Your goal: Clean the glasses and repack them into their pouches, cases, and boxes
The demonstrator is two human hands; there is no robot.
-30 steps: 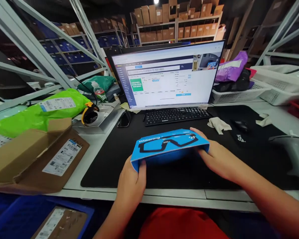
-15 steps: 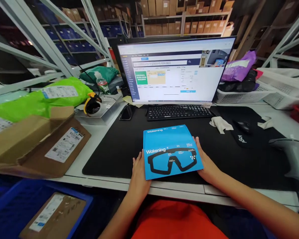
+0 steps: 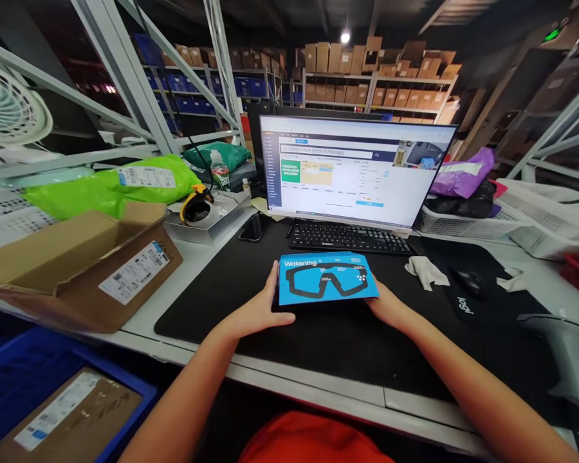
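Dark ceiling (image 3: 299,22), 1 lamp (image 3: 345,36), metal shelves (image 3: 372,89)

The blue box (image 3: 328,280) (marked "Wakening") bears a black glasses outline

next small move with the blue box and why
Perhaps the left hand should bring its thumb in to steady the blue box: that thumb sticks out below the printed front, while the right hand holds the opposite end.

A bright red garment (image 3: 313,440) shows at the near edge, plain and rounded, its cut hidden. The left forearm (image 3: 188,392) and right forearm (image 3: 458,366) are bare and slim, tapering to an ungloved left hand (image 3: 257,313) and right hand (image 3: 386,305).
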